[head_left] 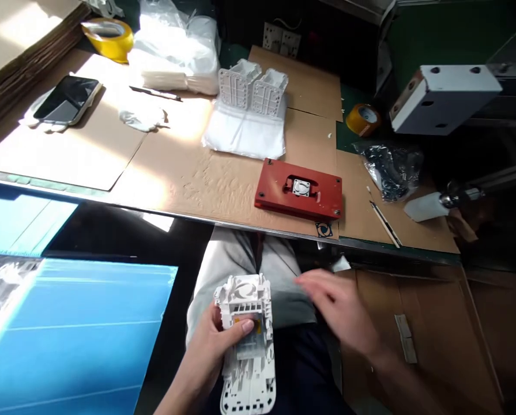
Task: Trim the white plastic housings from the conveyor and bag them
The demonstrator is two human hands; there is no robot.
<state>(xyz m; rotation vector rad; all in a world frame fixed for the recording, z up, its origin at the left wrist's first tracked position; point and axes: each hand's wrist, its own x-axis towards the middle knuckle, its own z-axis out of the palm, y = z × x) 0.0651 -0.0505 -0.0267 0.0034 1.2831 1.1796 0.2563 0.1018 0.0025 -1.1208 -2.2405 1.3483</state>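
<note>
A white plastic housing, long with a rounded lower end, is held over my lap in my left hand. My left thumb presses on a clear, flat part inside it, and a round fan-shaped frame shows at its upper end. My right hand is apart from the housing, to its right, in front of my knee. Its fingers point left and are smeared by motion; whether they pinch anything cannot be made out. On the table edge ahead sits a red fixture block with a small white square part in its recess.
Two white plastic housings stand on white bags. A black fan-shaped piece lies at the table edge. Tweezers, a bottle and tape are on the right. A blue-covered surface lies left; a phone rests farther back.
</note>
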